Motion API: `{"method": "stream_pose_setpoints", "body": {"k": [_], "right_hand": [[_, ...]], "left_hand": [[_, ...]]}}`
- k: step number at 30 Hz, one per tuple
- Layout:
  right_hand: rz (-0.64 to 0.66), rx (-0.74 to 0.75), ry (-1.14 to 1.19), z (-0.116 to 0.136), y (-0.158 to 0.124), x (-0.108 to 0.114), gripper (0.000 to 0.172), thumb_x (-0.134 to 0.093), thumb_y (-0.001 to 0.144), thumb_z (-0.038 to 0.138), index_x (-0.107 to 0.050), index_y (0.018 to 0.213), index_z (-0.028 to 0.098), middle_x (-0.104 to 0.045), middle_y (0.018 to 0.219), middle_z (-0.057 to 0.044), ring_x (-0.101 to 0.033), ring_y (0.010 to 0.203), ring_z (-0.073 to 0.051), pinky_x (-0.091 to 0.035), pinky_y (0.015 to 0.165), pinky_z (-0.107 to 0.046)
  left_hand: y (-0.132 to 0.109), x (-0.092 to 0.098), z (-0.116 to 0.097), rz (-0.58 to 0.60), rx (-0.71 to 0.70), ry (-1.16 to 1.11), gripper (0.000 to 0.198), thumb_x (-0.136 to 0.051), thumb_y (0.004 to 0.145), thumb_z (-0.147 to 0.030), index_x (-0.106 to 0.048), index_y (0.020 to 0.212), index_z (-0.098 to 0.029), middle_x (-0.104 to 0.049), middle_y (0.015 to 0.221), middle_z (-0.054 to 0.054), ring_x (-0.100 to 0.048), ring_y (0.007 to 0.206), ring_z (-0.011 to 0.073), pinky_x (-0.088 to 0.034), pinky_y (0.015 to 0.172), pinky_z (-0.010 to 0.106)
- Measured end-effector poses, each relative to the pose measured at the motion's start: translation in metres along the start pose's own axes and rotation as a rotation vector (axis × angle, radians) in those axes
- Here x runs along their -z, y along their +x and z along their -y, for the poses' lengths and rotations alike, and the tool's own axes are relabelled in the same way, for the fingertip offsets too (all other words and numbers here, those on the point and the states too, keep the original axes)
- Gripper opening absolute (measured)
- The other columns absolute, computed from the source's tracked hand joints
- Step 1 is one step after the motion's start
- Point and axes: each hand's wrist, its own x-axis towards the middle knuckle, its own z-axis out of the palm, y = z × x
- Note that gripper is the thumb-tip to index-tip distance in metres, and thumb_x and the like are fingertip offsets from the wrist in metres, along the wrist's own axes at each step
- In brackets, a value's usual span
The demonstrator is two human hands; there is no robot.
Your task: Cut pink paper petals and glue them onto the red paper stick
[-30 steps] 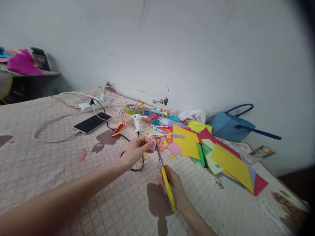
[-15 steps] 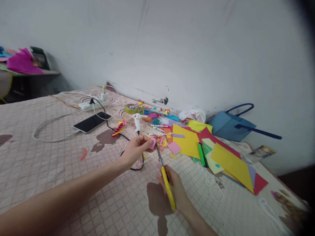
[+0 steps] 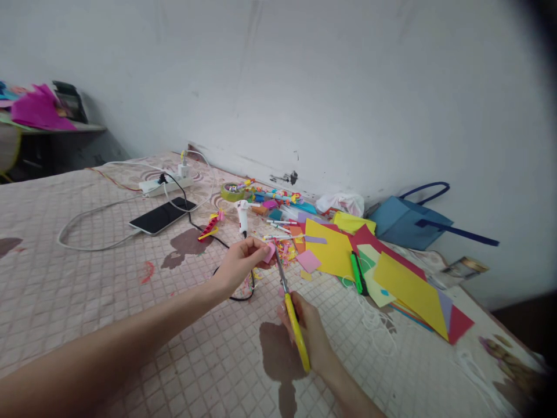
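My left hand [image 3: 241, 262] pinches a small pink piece of paper [image 3: 269, 253] between thumb and fingers. Yellow-handled scissors [image 3: 296, 331] are gripped in my right hand [image 3: 311, 328], their blades pointing away from me and up against the paper's right edge. Whether the blades are cutting into it I cannot make out. Tiny coloured scraps [image 3: 287, 253] lie just beyond the blade tips. A white glue gun [image 3: 242, 217] stands behind my left hand, and a larger pink paper square [image 3: 308, 261] lies to the right of the blades.
Yellow sheets [image 3: 411, 293] and other coloured paper spread to the right with a green cutter [image 3: 358, 273] and white string [image 3: 376, 325]. A blue bag [image 3: 411, 223] leans by the wall. At left are a phone [image 3: 163, 216], a power strip [image 3: 165, 186] and loose cables.
Almost nothing differs. Both hands, the pink paper and the scissors keep nearly the same places, with only a very slight shift.
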Motion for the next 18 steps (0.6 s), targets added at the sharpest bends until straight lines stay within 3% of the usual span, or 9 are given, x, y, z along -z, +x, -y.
{"method": "stream_pose_setpoints", "body": {"k": [12,18], "right_hand": [[-0.008,0.008,0.027,-0.006,0.001,0.0,0.024,-0.056,0.078,0.038,-0.043,0.068,0.02,-0.041,0.055,0.006,-0.034,0.043,-0.007,-0.029,0.039,-0.019],[0.125,-0.071,0.145,-0.01,0.0,0.002,0.036,-0.048,0.081,0.054,-0.041,0.07,0.021,-0.034,0.047,0.009,-0.031,0.035,-0.006,-0.027,0.033,-0.018]], "left_hand": [[0.003,0.004,-0.002,0.033,-0.009,0.005,0.024,-0.065,0.075,-0.035,-0.057,0.075,-0.013,-0.066,0.072,0.003,-0.061,0.069,0.0121,-0.05,0.068,0.025],[0.004,0.007,-0.007,0.101,-0.01,0.001,0.022,-0.065,0.075,-0.032,-0.055,0.069,-0.013,-0.065,0.072,0.003,-0.061,0.068,0.0121,-0.049,0.067,0.025]]}}
